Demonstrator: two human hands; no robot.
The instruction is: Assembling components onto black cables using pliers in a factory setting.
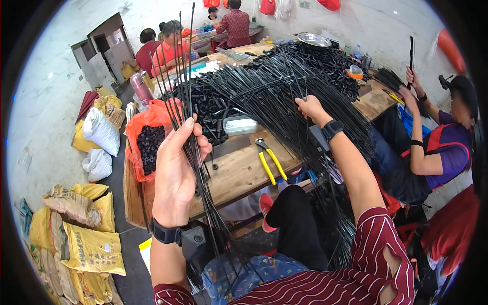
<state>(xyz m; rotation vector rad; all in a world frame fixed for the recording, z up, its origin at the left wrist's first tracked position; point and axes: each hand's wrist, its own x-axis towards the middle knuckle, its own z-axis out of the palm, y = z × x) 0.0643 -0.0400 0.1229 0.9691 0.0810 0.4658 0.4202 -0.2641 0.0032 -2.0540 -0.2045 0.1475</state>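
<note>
My left hand [174,157] is raised at the near left side of the table, its fingers closed around a loose bundle of long thin black rods [207,201]. The rods stand nearly upright, fanning out above the hand, with their lower ends down by my lap. Over a large heap of similar black rods [254,89], my right hand [312,109] pinches a thin black rod [306,84]. Between my hands on the wooden table [231,170] lie yellow-handled pliers [272,160]. A clear plastic box [240,125] of thin pale pieces sits behind them.
An orange-red bag [133,145] of small black parts stands at the table's left edge. Black fittings [330,66] are piled beyond the rods, near a metal dish [313,40]. A co-worker [439,147] holds rods at right; others sit at the back. Sacks [94,246] line the left wall.
</note>
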